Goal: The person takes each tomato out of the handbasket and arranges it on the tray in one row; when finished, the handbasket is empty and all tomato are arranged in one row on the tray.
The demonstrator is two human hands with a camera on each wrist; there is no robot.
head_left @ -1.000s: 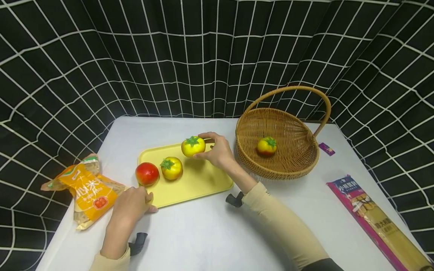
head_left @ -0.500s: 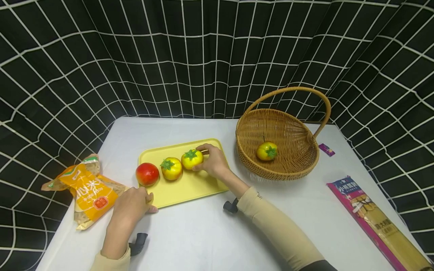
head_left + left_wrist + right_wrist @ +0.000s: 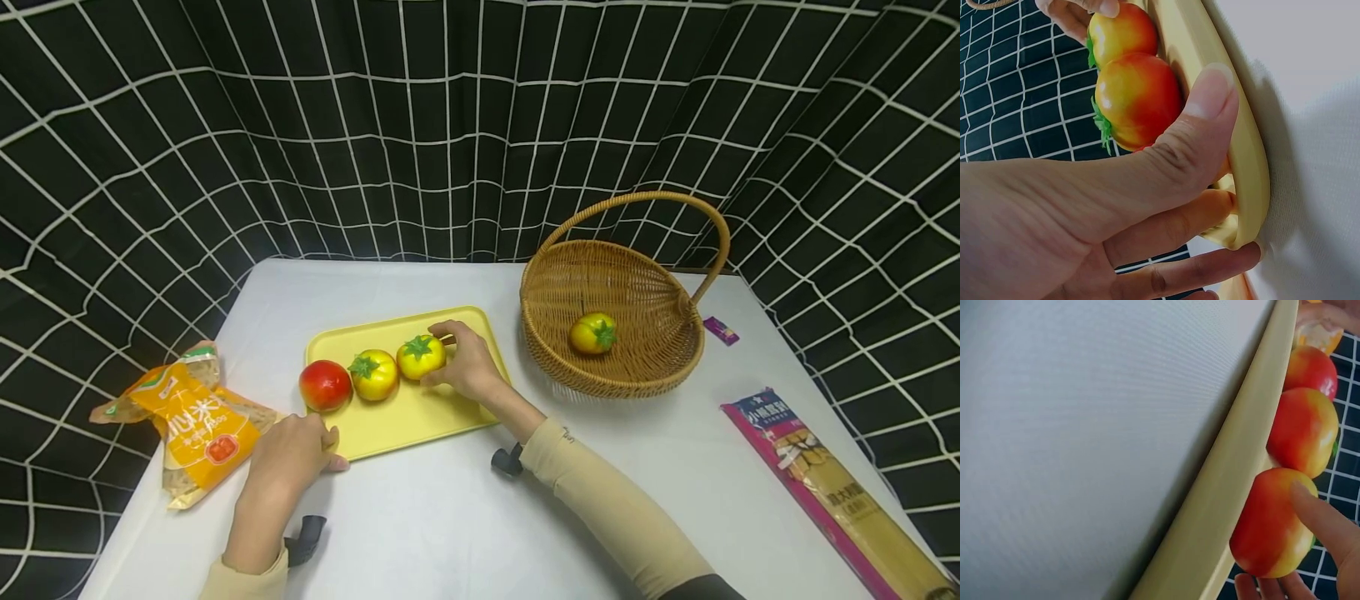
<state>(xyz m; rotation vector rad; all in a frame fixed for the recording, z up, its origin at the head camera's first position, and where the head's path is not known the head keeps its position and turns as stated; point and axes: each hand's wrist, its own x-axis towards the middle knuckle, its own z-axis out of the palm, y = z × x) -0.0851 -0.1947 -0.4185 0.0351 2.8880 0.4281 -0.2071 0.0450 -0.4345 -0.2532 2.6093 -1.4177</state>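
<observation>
In the head view my right hand (image 3: 468, 367) holds a yellow-and-red tomato (image 3: 421, 360) with a green star-shaped top, thumb and fingers on either side of it. Low on the yellow tray (image 3: 435, 421), that tomato sits right against a second tomato (image 3: 374, 377). To the left of both lies a red fruit (image 3: 326, 385) whose top shows no leaves. My left hand (image 3: 292, 450) grips the tray's near left corner. In the left wrist view the thumb (image 3: 1210, 100) lies over the rim while other fingers reach the corner's outer side.
A wicker basket (image 3: 652, 308) with a tall handle stands right of the tray, with one tomato (image 3: 592, 333) inside. An orange snack bag (image 3: 202, 425) lies at the left. On the right are a long noodle-like package (image 3: 832, 492) and a small purple packet (image 3: 722, 331).
My right hand has lowered the tomato onto the tray and shifted it slightly left against the middle one, which moved a little left. The basket's tomato rolled over. My left hand stayed put.
</observation>
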